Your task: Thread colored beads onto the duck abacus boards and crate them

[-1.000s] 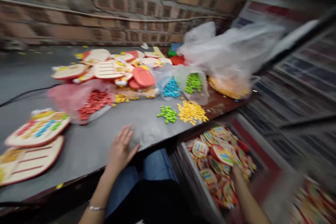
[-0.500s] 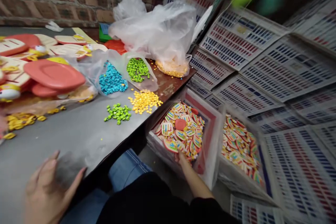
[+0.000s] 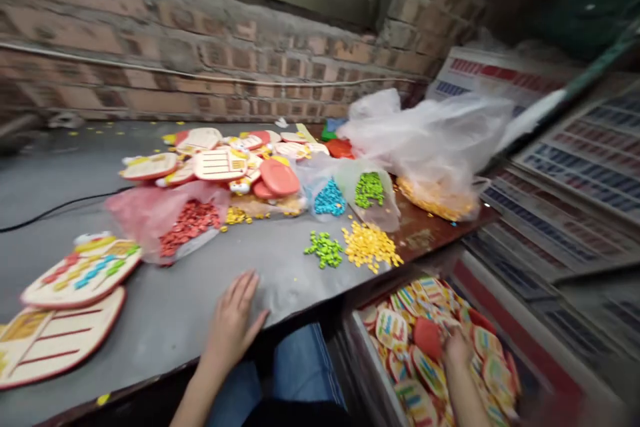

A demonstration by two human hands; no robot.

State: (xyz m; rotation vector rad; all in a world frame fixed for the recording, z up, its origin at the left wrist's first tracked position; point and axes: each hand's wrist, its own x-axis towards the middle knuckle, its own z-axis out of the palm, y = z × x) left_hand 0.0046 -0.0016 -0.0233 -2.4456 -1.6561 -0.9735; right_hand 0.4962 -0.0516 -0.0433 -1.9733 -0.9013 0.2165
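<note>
My left hand (image 3: 234, 317) lies flat near the front edge of the grey tabletop (image 3: 273, 280), fingers stretched out and holding nothing. Down to the right, my right hand (image 3: 456, 345) reaches into a crate (image 3: 363, 340) heaped with finished toy boards (image 3: 393, 328) bearing coloured rows. It touches the pile just right of a plain red board (image 3: 428, 337); its fingers are blurred and partly hidden. On the table's left, a board with coloured pieces (image 3: 87, 273) overlaps a bare slotted board (image 3: 65, 340). Beyond my left hand are loose green pieces (image 3: 324, 249) and yellow pieces (image 3: 370, 245).
Bags of red pieces (image 3: 190, 227), blue pieces (image 3: 329, 198) and green pieces (image 3: 369, 189) lie behind. Unfilled boards (image 3: 220, 164) are piled farther back, beside a large clear bag (image 3: 425, 140). Stacked crates (image 3: 595, 167) stand right, a brick wall (image 3: 200, 53) behind.
The view has swung left, bringing in the red pieces and the two boards at the left. My right hand has moved from the crate's near side farther into the pile. My left hand now rests flatter.
</note>
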